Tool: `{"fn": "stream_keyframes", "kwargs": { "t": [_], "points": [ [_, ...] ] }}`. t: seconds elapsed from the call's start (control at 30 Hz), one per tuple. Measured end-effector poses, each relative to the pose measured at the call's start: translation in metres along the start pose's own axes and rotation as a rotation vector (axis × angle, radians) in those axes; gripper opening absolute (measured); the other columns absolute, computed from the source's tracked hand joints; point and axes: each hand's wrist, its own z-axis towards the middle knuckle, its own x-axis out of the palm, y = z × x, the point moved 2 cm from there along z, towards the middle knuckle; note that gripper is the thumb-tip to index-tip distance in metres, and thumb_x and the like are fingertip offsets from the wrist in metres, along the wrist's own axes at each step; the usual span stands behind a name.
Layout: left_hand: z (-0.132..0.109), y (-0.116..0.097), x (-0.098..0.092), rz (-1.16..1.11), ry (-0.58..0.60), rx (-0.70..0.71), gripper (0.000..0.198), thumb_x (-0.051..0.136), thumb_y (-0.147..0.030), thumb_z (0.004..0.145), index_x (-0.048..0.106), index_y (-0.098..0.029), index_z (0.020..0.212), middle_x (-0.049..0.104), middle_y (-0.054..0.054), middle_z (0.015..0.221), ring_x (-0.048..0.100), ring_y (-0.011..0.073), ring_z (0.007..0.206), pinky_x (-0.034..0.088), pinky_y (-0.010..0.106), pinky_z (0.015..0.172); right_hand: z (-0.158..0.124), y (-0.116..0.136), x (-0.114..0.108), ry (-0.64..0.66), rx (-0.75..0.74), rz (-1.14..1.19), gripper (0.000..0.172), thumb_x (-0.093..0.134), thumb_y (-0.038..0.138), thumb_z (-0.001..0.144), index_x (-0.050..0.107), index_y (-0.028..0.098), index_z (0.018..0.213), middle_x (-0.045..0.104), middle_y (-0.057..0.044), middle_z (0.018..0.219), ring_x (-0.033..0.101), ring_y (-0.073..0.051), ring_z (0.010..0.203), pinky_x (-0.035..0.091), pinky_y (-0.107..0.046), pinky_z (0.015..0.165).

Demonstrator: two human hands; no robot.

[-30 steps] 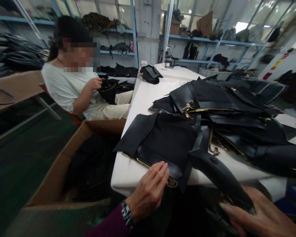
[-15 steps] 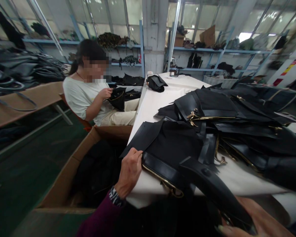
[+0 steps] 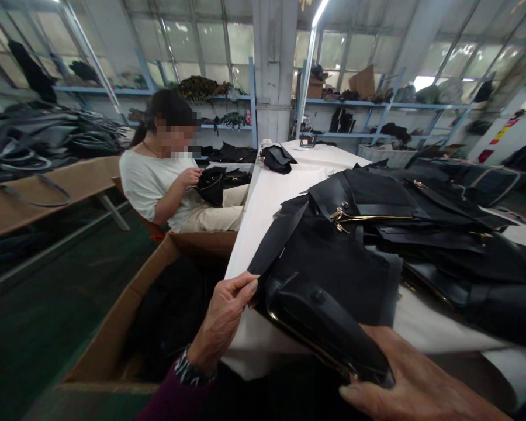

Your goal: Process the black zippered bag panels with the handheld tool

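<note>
My left hand (image 3: 225, 310) pinches the left edge of a black fabric bag panel (image 3: 328, 257) between thumb and fingers, at the table's near corner. A gold zipper (image 3: 289, 330) runs along the panel's near edge. My right hand (image 3: 403, 374) is closed around the near end of a glossy black curved piece (image 3: 328, 316) with a round stud on it. It lies over the panel beside the zipper; whether it is joined to the panel I cannot tell. Beyond lies a stack of black bag panels (image 3: 377, 199) with gold zippers and pulls.
The white table (image 3: 267, 216) runs away from me. A cardboard box (image 3: 109, 327) holding black material stands at its left. Behind the box a seated co-worker (image 3: 158, 181) handles a black piece. A small black bundle (image 3: 278, 159) lies farther along the table.
My right hand has moved left and slightly up, bringing the glossy black curved piece over the panel. My left hand stays pinched at the panel's left edge. The view has tilted slightly upward.
</note>
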Motion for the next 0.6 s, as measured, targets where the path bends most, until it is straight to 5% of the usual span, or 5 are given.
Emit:
{"fn": "stream_keyframes", "kwargs": {
  "t": [0.2,0.37,0.47,0.6],
  "points": [
    [-0.008,-0.005,0.017,-0.194,0.082,-0.058,0.023,0.067,-0.032,0.078,0.067,-0.012,0.067,0.048,-0.001,0.061,0.035,0.0075,0.057,0.029,0.020,0.052,0.008,0.003,0.009,0.058,0.014,0.058,0.057,0.062,0.045,0.078,0.045,0.016,0.125,0.066,-0.006,0.094,0.064,-0.018,0.070,0.048,-0.024,0.056],
    [-0.012,-0.001,0.025,-0.328,0.109,-0.136,0.021,0.068,-0.032,0.078,0.071,-0.012,0.079,0.051,0.000,0.063,0.038,0.0082,0.059,0.031,0.021,0.054,0.016,0.011,0.008,0.073,-0.135,0.128,0.040,0.061,0.039,0.083,0.052,0.015,0.114,0.059,0.004,0.059,0.058,-0.012,0.049,0.040,-0.018,0.043],
    [-0.010,0.001,0.025,-0.400,0.062,-0.160,0.019,0.072,-0.031,0.074,0.071,-0.012,0.076,0.051,-0.001,0.062,0.039,0.0080,0.057,0.032,0.021,0.053,0.010,0.011,0.000,0.010,-0.116,0.076,0.039,0.060,0.041,0.082,0.056,0.017,0.113,0.064,0.002,0.066,0.060,-0.015,0.052,0.044,-0.021,0.045],
    [-0.008,0.004,0.023,-0.460,0.034,-0.173,0.019,0.074,-0.029,0.072,0.070,-0.011,0.072,0.051,-0.002,0.060,0.039,0.0062,0.054,0.031,0.018,0.048,-0.006,0.007,-0.004,-0.066,-0.105,-0.001,0.041,0.061,0.042,0.078,0.061,0.018,0.111,0.069,-0.004,0.088,0.065,-0.023,0.078,0.051,-0.025,0.060]
  ]
}}
